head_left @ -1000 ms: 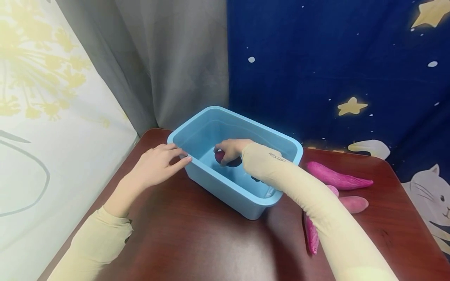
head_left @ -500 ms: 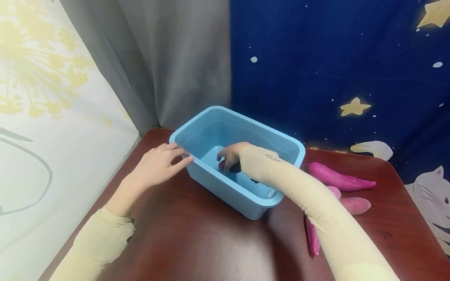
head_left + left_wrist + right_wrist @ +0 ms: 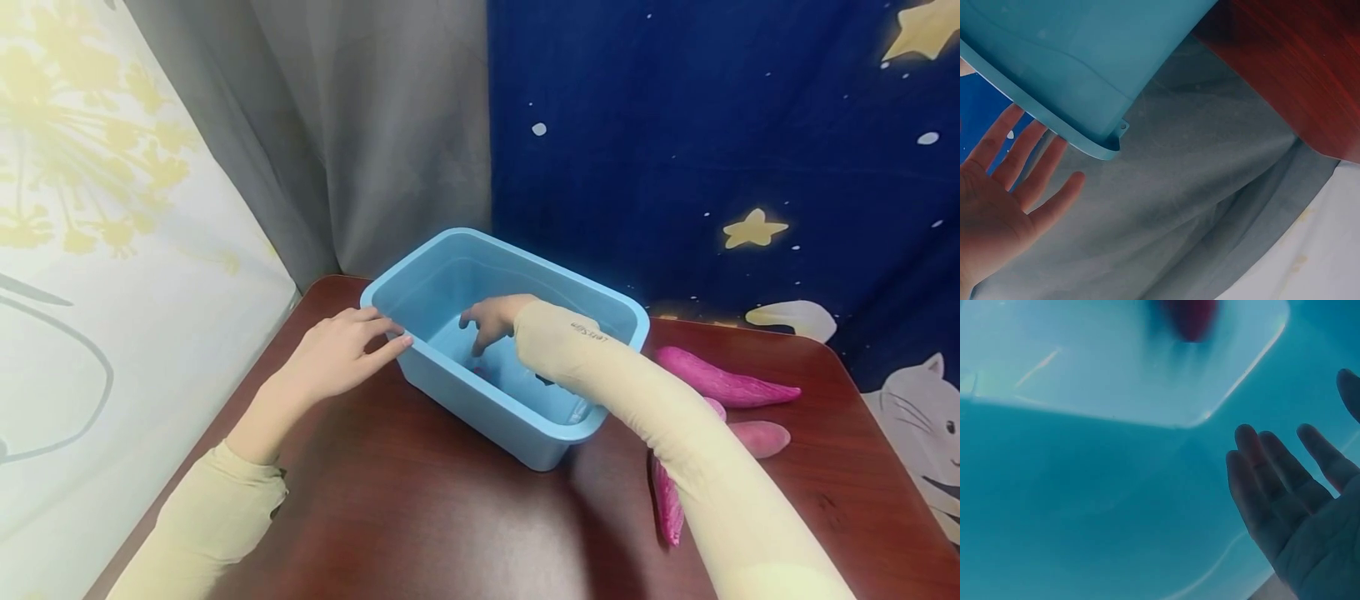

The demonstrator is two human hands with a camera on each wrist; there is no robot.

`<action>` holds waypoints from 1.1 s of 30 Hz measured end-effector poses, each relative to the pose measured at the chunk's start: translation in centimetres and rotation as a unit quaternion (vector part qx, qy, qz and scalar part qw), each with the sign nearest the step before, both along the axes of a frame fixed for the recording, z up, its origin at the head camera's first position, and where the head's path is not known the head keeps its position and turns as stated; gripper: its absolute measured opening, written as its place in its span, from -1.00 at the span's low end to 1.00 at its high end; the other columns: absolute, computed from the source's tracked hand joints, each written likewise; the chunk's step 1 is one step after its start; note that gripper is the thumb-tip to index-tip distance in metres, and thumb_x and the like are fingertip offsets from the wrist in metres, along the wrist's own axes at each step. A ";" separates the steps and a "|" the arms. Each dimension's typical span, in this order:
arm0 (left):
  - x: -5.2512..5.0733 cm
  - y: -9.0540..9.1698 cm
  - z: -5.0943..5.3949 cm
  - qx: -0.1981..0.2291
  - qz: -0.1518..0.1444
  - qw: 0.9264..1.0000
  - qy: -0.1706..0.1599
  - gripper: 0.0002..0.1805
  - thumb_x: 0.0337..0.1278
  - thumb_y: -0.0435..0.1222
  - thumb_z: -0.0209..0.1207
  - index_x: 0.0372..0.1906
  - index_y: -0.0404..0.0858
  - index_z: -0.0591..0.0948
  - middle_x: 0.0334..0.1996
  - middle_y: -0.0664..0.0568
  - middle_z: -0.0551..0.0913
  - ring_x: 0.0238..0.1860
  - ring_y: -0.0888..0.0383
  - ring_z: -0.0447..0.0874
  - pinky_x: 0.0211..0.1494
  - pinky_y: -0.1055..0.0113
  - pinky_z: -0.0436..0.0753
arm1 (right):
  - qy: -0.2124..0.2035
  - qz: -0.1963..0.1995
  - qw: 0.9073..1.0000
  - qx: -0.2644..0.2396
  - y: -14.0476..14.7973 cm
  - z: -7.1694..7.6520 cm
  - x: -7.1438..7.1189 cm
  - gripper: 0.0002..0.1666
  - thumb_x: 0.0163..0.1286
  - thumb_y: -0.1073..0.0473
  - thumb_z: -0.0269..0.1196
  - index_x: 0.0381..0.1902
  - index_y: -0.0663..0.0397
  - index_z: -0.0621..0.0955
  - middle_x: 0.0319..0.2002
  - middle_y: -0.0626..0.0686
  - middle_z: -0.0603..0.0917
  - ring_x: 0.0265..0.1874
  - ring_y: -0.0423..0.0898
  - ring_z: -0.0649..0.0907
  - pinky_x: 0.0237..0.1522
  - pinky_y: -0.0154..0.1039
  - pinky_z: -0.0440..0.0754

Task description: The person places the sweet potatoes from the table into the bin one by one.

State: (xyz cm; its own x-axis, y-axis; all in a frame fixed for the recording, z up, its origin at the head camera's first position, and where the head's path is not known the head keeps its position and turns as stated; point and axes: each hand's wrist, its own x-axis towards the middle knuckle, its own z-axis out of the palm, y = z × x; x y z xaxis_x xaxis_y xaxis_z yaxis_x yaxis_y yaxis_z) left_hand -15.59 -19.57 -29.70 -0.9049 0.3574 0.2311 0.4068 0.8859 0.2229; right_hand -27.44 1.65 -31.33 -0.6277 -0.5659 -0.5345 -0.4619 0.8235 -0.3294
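Inside the blue plastic tub (image 3: 480, 386) is my right hand (image 3: 497, 320), its fingers spread and apart from anything. In the right wrist view, a dark red-purple sweet potato (image 3: 1190, 317) lies blurred on the tub floor, away from the fingers. Only a small bit of that sweet potato (image 3: 478, 372) shows in the head view, past the near wall. My left hand (image 3: 330, 354) rests its fingertips on the tub's left rim, fingers nearly straight; the left wrist view shows them touching the rim (image 3: 1041, 115) from outside.
Several pink-purple sweet potatoes lie right of the tub: a long one (image 3: 723, 379), a rounder one (image 3: 759, 438), and one partly under the right sleeve (image 3: 669, 504). The reddish-brown table (image 3: 420, 517) ends at grey (image 3: 405, 125) and blue curtains (image 3: 637, 167).
My right hand held the sweet potato inside the tub a second ago. It has let go, and the fingers have spread and lifted off it. My left hand stays at the rim.
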 end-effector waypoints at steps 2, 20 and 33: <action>0.0 0.0 0.0 -0.001 0.000 1.000 -0.001 -0.57 0.11 0.09 -0.01 -0.15 -0.13 0.62 -0.21 0.02 0.57 -0.15 -0.01 0.47 -0.28 0.05 0.49 | 0.009 0.002 1.000 -0.006 0.2 0.5 0.0 -0.33 0.18 0.01 0.20 0.25 -0.15 0.27 0.20 0.05 0.29 0.15 -0.04 0.29 0.02 -0.10 0.34; -0.3 -0.4 -0.2 -0.003 0.002 1.000 -0.005 -0.58 0.11 0.07 0.00 -0.14 -0.14 0.62 -0.21 0.02 0.57 -0.16 -0.01 0.47 -0.27 0.03 0.48 | 0.112 0.094 0.989 -0.007 1.7 6.1 0.7 -0.40 0.24 -0.06 0.11 0.22 -0.08 0.30 0.06 0.07 0.42 0.03 -0.06 0.38 0.01 -0.14 0.33; -0.3 -0.9 -0.3 -0.001 -0.001 1.000 0.000 -0.54 0.12 0.10 -0.05 -0.14 -0.15 0.62 -0.20 0.02 0.56 -0.14 -0.01 0.46 -0.28 0.05 0.47 | 0.133 0.125 0.982 -0.051 4.1 7.9 2.0 -0.41 0.25 0.00 0.12 0.21 0.01 0.31 0.08 0.07 0.42 0.00 -0.06 0.44 -0.01 -0.17 0.37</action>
State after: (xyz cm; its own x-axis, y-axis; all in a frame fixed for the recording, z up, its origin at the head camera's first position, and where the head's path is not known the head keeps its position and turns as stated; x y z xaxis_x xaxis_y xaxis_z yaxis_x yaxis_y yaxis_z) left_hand -15.93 -20.47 -29.96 -0.9038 0.3607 0.2301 0.4094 0.8854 0.2202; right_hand -25.44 5.76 -23.41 -0.5715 -0.7624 -0.3035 -0.7263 0.6421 -0.2453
